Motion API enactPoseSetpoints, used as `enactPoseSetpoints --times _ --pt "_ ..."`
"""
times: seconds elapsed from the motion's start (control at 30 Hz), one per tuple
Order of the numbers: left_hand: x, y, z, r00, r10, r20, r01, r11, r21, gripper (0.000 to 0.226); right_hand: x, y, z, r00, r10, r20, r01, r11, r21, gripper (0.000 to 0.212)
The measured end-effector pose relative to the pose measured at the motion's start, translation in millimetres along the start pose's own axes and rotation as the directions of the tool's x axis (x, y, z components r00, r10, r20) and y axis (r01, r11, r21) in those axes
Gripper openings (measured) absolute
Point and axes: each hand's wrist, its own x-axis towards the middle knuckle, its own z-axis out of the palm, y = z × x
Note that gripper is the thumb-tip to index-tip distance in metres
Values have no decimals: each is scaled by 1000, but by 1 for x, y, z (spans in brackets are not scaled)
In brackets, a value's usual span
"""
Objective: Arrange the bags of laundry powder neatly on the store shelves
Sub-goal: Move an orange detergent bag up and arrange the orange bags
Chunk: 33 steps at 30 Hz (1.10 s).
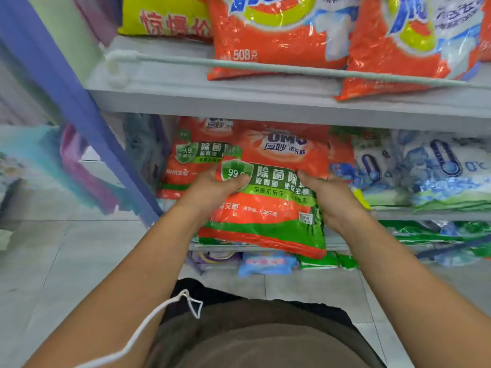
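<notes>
Currently I've got the orange-green bag (268,197) gripped at both sides, left hand (220,187) and right hand (326,197) curled round it, at the middle shelf (425,215) front edge, not placed. A matching bag (191,160) sits behind; the upper-shelf bags (271,35) overhang, still need straightening.

Held bag (268,197) at middle shelf (425,214) front, between left hand (212,188) and right hand (329,199). Second matching bag (191,160) behind, to left. Other bags (435,171) on same shelf, right. Upper shelf (239,99) above carries more bags (271,35).
</notes>
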Motion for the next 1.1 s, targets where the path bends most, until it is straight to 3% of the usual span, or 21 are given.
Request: enactPoseSetpoints --times 0.1,0.2,0.27,0.33,0.4,0.43,0.5,0.53,0.57,0.63,0.73,0.8,0.87,0.93,1.0,1.1 --pt "-1 1 -19 985 64 -160 -62 998 16 63 7 -2 28 999 -36 13 36 999 -4 25" --pt "4 5 -34 963 99 -253 -102 995 2 53 19 -15 50 995 -76 69 77 997 -13 35" --pt "14 11 -43 940 137 -312 -133 991 34 60 29 -27 65 993 -102 56 103 995 -5 34" --pt "28 22 -48 877 231 -422 -148 964 220 65 42 -34 82 988 -148 49 149 989 -13 28" --pt "43 28 -51 792 286 -539 -55 913 404 72 61 -29 99 973 -216 79 225 965 -133 30" --pt "48 27 -52 786 272 -556 26 883 469 80 69 -21 105 974 -190 122 214 951 -223 44" --pt "52 13 -51 853 148 -500 208 783 587 103 77 -8 113 986 -84 147 139 897 -419 102" --pt "50 3 -48 881 78 -467 280 710 647 109 75 -7 117 989 -54 136 113 874 -473 121" --pt "50 -10 -47 892 41 -450 319 647 692 110 75 -4 119 992 -54 111 102 863 -495 128" --pt "47 -24 -45 890 64 -451 333 585 739 106 74 0 115 991 -91 100 131 835 -534 125" --pt "45 -31 -40 886 97 -453 324 569 755 98 71 1 103 986 -117 119 166 772 -613 114" --pt "43 -36 -31 860 242 -450 258 555 791 84 66 -5 83 970 -187 154 240 644 -727 78" --pt "38 -32 -12 797 490 -353 57 521 852 63 57 -11 50 920 -375 115 317 540 -779 33" --pt "31 -19 20 776 595 -211 -207 556 805 44 52 -11 8 845 -535 10 328 503 -800 24" --pt "24 -3 56 826 561 -57 -366 610 703 34 53 -6 -40 864 -492 -103 192 512 -838 29" --pt "28 4 100 915 402 -20 -297 707 642 32 62 1 -91 968 -208 -140 -33 447 -894 46"
